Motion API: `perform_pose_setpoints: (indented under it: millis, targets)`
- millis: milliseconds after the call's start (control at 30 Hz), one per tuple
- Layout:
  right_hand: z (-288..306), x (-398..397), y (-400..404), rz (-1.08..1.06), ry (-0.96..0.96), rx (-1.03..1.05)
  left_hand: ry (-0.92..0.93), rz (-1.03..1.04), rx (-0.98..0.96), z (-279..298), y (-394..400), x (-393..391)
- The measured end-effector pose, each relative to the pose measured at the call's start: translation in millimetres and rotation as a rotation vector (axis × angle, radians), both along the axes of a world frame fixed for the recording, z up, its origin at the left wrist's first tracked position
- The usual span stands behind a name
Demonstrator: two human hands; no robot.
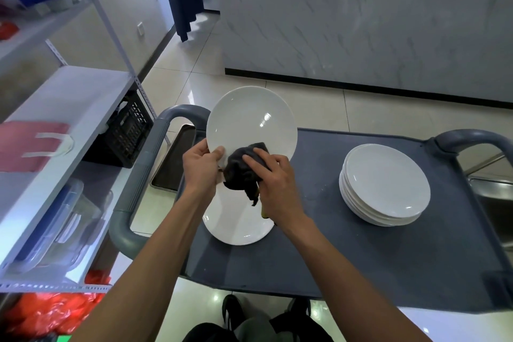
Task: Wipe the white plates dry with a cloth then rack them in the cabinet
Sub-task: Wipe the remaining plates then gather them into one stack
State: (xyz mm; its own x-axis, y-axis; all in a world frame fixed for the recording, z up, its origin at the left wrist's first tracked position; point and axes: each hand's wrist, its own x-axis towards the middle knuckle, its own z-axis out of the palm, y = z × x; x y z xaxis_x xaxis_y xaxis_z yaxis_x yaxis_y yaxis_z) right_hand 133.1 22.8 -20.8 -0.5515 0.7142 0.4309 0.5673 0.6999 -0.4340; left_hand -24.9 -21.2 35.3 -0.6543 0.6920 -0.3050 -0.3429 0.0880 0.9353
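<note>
My left hand [201, 166] grips the near rim of a white plate [249, 119], holding it tilted up above the grey cart [361, 258]. My right hand [273, 183] presses a crumpled black cloth [241, 169] against the lower part of that plate's face, fingers curled over the cloth. Below my hands a second white plate [236, 225] lies flat on the cart, partly hidden by my wrists. A stack of several white plates [385, 183] sits on the cart to the right.
A white metal shelf rack [69, 108] stands at the left with a red bag [30, 144], clear plastic boxes [55, 225] and a black crate [127, 133]. A marble-look counter [361, 22] faces me. A steel sink edge [494, 194] shows at far right.
</note>
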Motion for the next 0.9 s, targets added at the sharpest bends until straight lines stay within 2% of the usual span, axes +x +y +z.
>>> perform_pose_setpoints:
  millis: [200, 433, 733, 900]
  targets:
    - [5.3, 19.4, 37.0, -0.161, 0.066, 0.011, 0.033, -0.048, -0.033, 2.1, -6.7, -7.1]
    - [28.2, 19.1, 78.5, -0.231, 0.043, 0.037, 0.060, -0.176, -0.092, -3.6, -6.8, 0.2]
    - [44.4, -8.5, 83.9, -0.187, 0.047, -0.020, 0.110, -0.278, -0.133, -0.4, -0.1, 9.1]
    - [52.5, -27.4, 67.4, -0.057, 0.112, -0.075, 0.085, -0.301, -0.130, -2.3, 1.8, 17.2]
